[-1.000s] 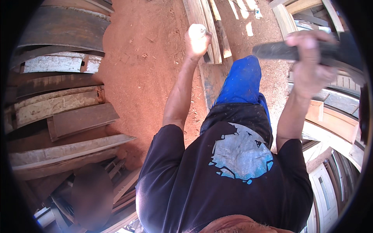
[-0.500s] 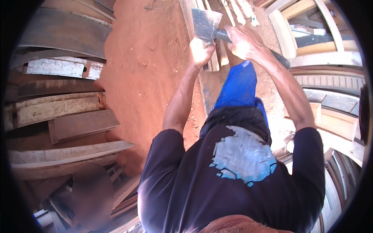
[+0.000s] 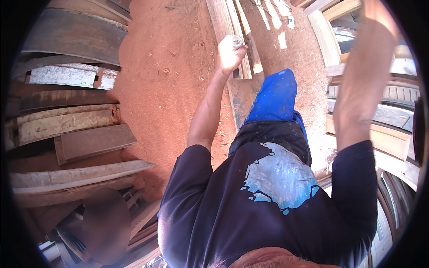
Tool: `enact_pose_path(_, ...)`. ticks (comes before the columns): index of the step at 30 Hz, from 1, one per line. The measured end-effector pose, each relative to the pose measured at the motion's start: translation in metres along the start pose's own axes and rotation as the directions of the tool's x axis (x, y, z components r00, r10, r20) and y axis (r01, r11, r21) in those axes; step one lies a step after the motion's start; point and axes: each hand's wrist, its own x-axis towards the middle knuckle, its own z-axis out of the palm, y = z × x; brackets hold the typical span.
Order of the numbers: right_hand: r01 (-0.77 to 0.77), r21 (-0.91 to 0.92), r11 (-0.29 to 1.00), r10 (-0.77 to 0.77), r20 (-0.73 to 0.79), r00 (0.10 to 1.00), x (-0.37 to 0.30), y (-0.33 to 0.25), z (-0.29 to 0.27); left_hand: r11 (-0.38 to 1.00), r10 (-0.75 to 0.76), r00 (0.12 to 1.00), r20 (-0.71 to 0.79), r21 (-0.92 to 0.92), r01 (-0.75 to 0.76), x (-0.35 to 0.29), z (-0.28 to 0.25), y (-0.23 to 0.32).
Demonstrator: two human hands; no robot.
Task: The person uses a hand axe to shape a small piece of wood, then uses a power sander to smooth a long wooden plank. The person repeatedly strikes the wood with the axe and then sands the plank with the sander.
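My left hand (image 3: 230, 59) is closed round an upright, round-topped handle (image 3: 237, 42) over the wood pieces. Only the handle's pale, worn round end shows above the fist; whatever lies below it is hidden by the hand. My right hand (image 3: 379, 15) is lifted high at the upper right, smeared by motion and partly cut off by the picture's dark rim. Its fingers cannot be made out, and no axe shows in this view. Beneath the left fist, long pale wood strips (image 3: 232, 20) lie on a worn board (image 3: 242, 96), close to my blue-clad leg (image 3: 271, 96).
Reddish earth (image 3: 165, 89) strewn with wood chips spreads to the left. Stacked old boards (image 3: 71, 38) line the left side; timber frames and panels (image 3: 380, 134) crowd the right. Several slender pale pieces (image 3: 272, 13) lie at the far end. A blurred dark oval (image 3: 106, 225) covers the lower left.
My right hand has swung up and right, away from the left fist. The axe it gripped has left the view, uncovering the handle's round end. My left hand stays nearly in place.
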Motion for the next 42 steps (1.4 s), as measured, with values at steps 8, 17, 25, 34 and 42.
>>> enact_pose_path(8, -0.286, -0.121, 0.95, 0.256, 0.829, 0.498, -0.126, 0.058, 0.057, 0.971, 0.195, 0.98, -0.023, 0.145, -0.19, 0.006, -0.01, 0.001)
enact_pose_path(17, -0.042, 0.238, 0.97, 0.028, 0.063, 0.998, 0.012, -0.018, -0.033, 0.998, -0.055, 0.997, -0.051, 0.002, 0.055, -0.015, -0.003, 0.007)
enact_pose_path(25, -0.086, -0.396, 0.914, 0.401, 0.854, 0.332, -0.174, 0.053, 0.065, 0.998, -0.066, 0.992, 0.111, 0.031, 0.063, -0.053, 0.009, 0.007)
enact_pose_path(34, -0.626, 0.303, 0.718, 0.467, 0.457, 0.757, -0.214, 0.018, 0.025, 0.956, 0.21, 0.975, -0.067, 0.223, -0.19, -0.026, -0.017, 0.018)
enact_pose_path(42, -0.761, 0.443, 0.474, 0.5, 0.576, 0.647, -0.27, 0.017, 0.009, 0.984, 0.174, 0.981, -0.08, 0.052, -0.17, -0.008, -0.003, 0.007)
